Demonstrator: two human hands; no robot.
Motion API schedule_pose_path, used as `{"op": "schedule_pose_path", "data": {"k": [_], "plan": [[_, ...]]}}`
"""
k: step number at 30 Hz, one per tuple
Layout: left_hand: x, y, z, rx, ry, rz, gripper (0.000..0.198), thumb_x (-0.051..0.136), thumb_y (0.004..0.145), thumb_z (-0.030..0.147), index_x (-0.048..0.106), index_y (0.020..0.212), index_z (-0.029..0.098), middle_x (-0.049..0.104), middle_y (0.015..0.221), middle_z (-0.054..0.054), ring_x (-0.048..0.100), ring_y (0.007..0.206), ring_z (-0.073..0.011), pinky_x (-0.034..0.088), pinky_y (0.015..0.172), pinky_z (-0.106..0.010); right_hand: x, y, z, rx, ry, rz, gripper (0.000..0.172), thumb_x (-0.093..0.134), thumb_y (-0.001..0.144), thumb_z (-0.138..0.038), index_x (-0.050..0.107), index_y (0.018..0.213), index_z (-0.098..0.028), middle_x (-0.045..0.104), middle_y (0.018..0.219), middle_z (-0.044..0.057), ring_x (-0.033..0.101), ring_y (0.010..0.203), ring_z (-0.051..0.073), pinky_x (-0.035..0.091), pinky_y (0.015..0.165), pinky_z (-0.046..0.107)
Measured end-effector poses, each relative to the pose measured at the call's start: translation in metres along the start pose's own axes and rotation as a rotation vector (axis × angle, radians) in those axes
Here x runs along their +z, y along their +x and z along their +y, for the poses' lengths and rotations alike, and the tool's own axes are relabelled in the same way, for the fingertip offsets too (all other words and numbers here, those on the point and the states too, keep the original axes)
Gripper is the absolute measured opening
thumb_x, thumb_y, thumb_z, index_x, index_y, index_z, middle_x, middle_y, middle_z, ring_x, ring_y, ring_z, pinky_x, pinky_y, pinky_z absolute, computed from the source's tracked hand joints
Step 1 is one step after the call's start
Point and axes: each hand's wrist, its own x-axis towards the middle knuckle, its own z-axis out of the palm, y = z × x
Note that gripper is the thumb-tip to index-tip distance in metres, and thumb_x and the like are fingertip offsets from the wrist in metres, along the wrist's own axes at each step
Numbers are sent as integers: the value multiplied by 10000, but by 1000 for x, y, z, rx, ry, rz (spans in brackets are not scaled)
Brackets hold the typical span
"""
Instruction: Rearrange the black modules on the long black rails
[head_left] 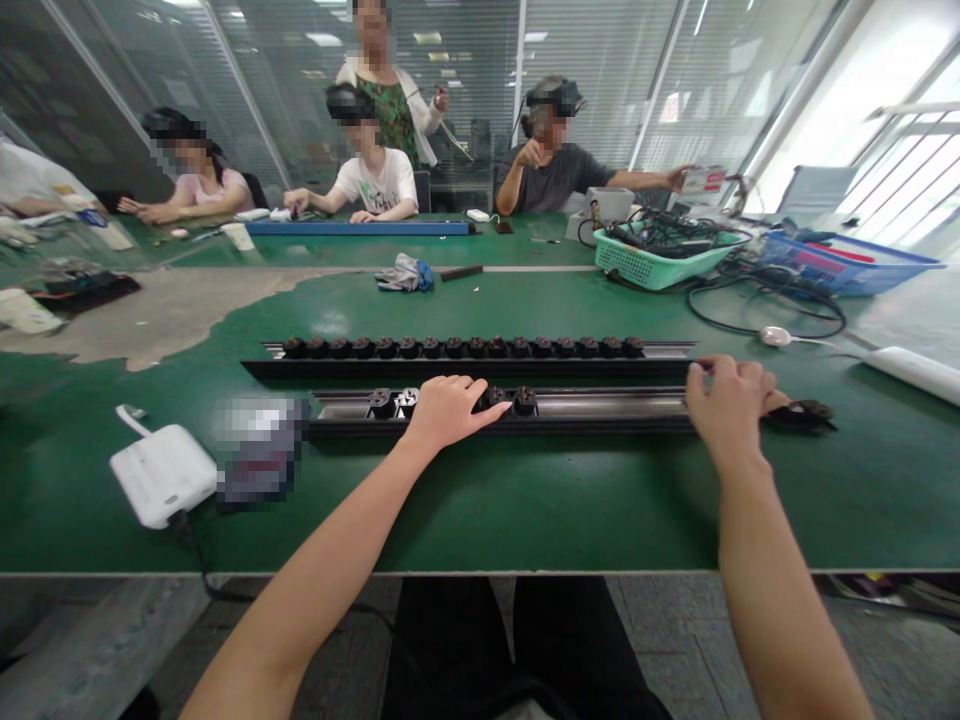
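Note:
Two long black rails lie across the green table. The far rail point(667, 352) carries a full row of black sockets. The near rail point(600, 408) holds only a few sockets point(390, 402). My left hand point(448, 408) lies flat on the near rail, fingers stretched over sockets near its middle. My right hand point(729, 398) curls around the near rail's right end, beside a black end piece point(806, 412).
A white box point(161, 472) with a cable sits at the near left beside a blurred item. A green basket point(652, 262) of cables and a blue tray point(855, 262) stand at the back right. Several people sit across the table. A cloth point(405, 274) lies mid-table.

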Motion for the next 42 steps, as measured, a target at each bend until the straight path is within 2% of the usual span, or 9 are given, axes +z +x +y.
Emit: {"op": "schedule_pose_path", "data": {"k": [4, 7, 9, 11, 15, 20, 28, 35, 42], "plan": [[-1, 0, 0, 2, 10, -7, 575, 426, 975, 650, 737, 944, 167, 729, 827, -101, 667, 755, -227, 428, 666, -330, -2, -27, -47, -476, 219, -32, 425, 338, 1014, -394, 634, 1223, -171, 630, 1168, 164, 518, 1118, 304, 311, 982, 477], [-1, 0, 1, 1, 16, -5, 569, 432, 974, 649, 732, 936, 167, 731, 831, -102, 675, 768, -234, 428, 673, -332, -6, -51, -78, -816, 387, -146, 413, 352, 1036, -379, 553, 1349, -199, 630, 1283, 148, 540, 1199, 272, 327, 1038, 458], [-2, 0, 2, -2, 19, -1, 564, 439, 973, 646, 729, 929, 165, 734, 833, -101, 680, 772, -238, 429, 678, -334, -8, -63, -93, -953, 445, -217, 447, 358, 1043, -369, 457, 1449, -210, 598, 1372, 142, 533, 1253, 263, 326, 1079, 467], [-3, 0, 2, -3, 21, 2, 560, 444, 972, 643, 727, 925, 163, 735, 836, -100, 684, 773, -241, 430, 679, -338, -8, -71, -104, -1012, 470, -250, 477, 372, 1042, -366, 401, 1489, -205, 582, 1406, 140, 536, 1263, 264, 337, 1100, 477], [-4, 0, 3, -2, 20, 2, 547, 457, 970, 635, 727, 912, 162, 737, 836, -99, 686, 776, -244, 435, 674, -340, -6, -73, -121, -1025, 478, -245, 403, 426, 1022, -361, 506, 1377, -188, 652, 1271, 140, 583, 1178, 286, 381, 1084, 501], [-3, -1, 2, -1, 16, 9, 546, 455, 971, 633, 730, 924, 163, 736, 833, -101, 684, 773, -241, 441, 681, -342, -2, -70, -135, -967, 506, -237, 291, 509, 987, -383, 607, 1186, -194, 686, 1039, 119, 623, 1023, 287, 451, 983, 478], [-1, 0, 1, 0, 13, 12, 533, 468, 963, 634, 724, 901, 171, 728, 817, -96, 676, 753, -234, 435, 669, -337, 6, -82, -134, -853, 548, -226, 296, 496, 989, -380, 602, 1209, -212, 663, 1083, 119, 603, 1020, 293, 483, 937, 467], [-1, 0, 1, -4, 14, 3, 532, 472, 963, 630, 726, 910, 167, 731, 826, -102, 676, 760, -241, 432, 665, -339, 6, -81, -136, -836, 607, -227, 288, 513, 978, -384, 624, 1207, -249, 665, 1079, 93, 619, 1075, 285, 420, 1106, 548], [-1, 0, 1, -1, 14, 10, 528, 472, 963, 631, 727, 912, 172, 730, 818, -100, 675, 753, -232, 434, 662, -335, 8, -80, -136, -823, 599, -232, 284, 526, 963, -373, 634, 1197, -253, 656, 1076, 93, 617, 1104, 288, 408, 1130, 564]]}}
